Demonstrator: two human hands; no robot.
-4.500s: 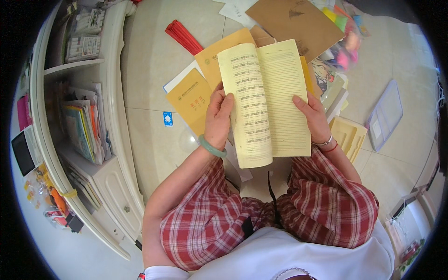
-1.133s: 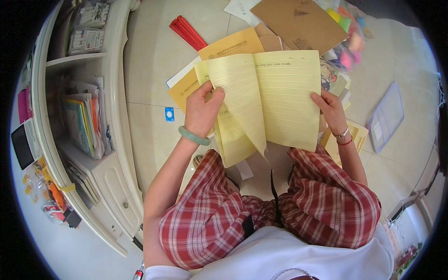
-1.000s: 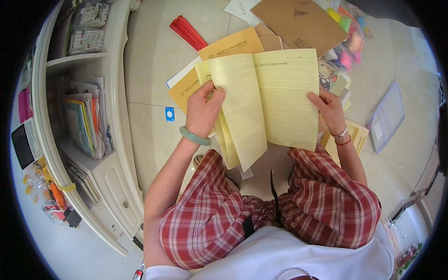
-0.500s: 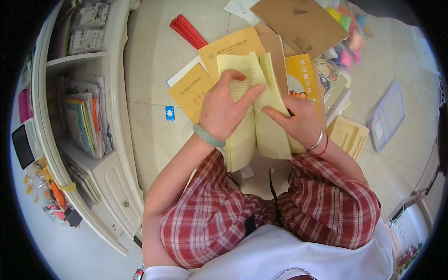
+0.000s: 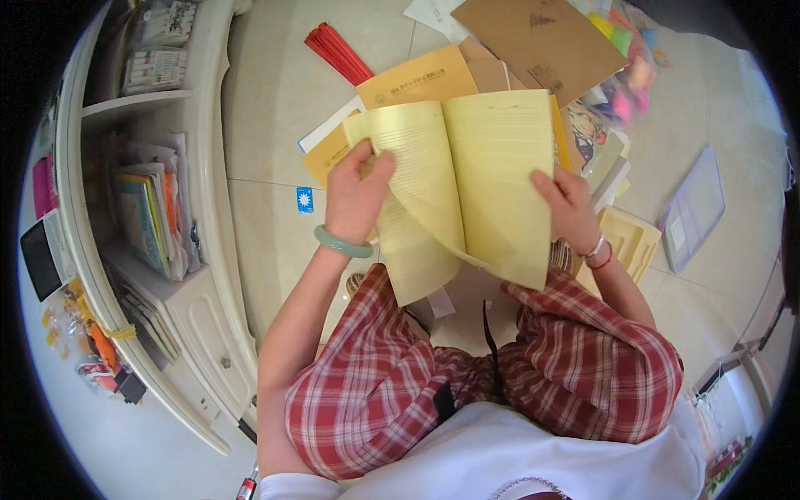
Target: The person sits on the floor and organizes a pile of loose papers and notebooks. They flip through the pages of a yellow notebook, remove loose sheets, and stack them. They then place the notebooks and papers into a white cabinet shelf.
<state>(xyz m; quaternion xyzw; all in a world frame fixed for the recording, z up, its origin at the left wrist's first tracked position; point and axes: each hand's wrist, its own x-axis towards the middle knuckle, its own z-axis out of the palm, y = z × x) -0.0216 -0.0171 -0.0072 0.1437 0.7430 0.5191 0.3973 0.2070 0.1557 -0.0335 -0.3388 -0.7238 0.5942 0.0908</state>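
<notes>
An exercise book point(image 5: 504, 167) with pale yellow lined pages lies spread wide above my knees, held up by both hands. My left hand point(image 5: 357, 190), with a green bangle at the wrist, pinches its left edge between thumb and fingers. At the right edge, my right hand point(image 5: 570, 210) grips the pages, thumb on top. One leaf curls loosely across the lower left page. Behind the book, partly covered by it, lie tan-covered booklets point(image 5: 421, 77) on the floor.
A brown paper folder point(image 5: 542, 42), red strips point(image 5: 337, 52) and a blue card point(image 5: 305, 200) lie on the tiles. To the right are a cream plastic tray point(image 5: 631, 242) and a clear case point(image 5: 693, 208). A white shelf unit point(image 5: 212, 283) stands at left.
My hands have moved apart to the book's outer edges, opening it wider. The left hand shifted left off the page middle, and the right hand moved right.
</notes>
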